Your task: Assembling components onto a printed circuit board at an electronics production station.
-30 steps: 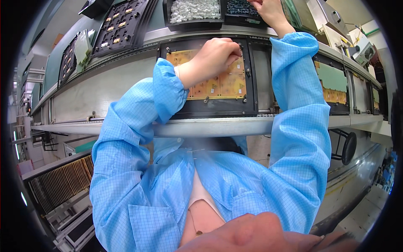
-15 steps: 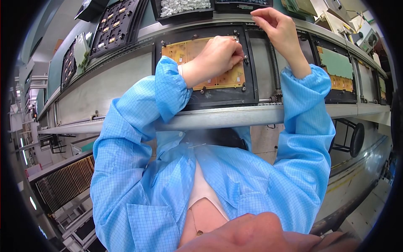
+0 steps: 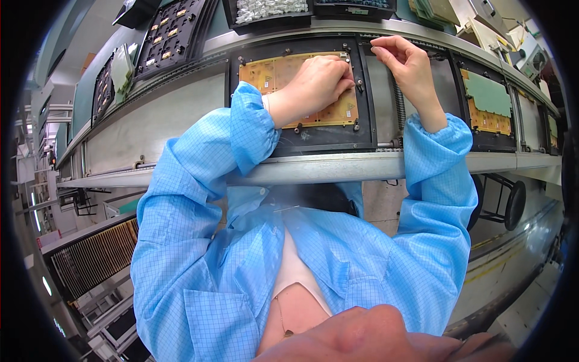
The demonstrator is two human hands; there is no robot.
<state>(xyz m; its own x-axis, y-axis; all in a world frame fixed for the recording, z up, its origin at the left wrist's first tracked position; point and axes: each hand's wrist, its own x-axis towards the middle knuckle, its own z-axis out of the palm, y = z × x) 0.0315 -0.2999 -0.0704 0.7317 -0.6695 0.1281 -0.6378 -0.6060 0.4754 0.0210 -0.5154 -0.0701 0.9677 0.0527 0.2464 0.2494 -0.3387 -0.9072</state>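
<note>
A flat yellow-orange circuit board (image 3: 283, 75) is being held in a black rectangular carrier frame (image 3: 313, 136), which is lying on the grey metal conveyor line (image 3: 338, 169) directly in front of the person. The board's right half is being covered by the left hand (image 3: 313, 84), whose fingers are being pressed together onto the board near its upper right corner; whether something small is being pinched there cannot be told. The right hand (image 3: 407, 60) is being kept just beside it, apart from the board, with fingertips curled together at the frame's upper right edge; whether anything is being gripped there cannot be told either.

To the right, a second black carrier (image 3: 491, 142) is being occupied by a pale green board (image 3: 487, 96) lying over another yellow-orange board. Beyond the line, a black tray (image 3: 265, 18) is being filled with small white parts (image 3: 268, 7). To the upper left, a black gridded tray (image 3: 172, 30) is being loaded with small tan components in separate pockets. Both arms are being covered by light blue checked sleeves (image 3: 199, 163).
</note>
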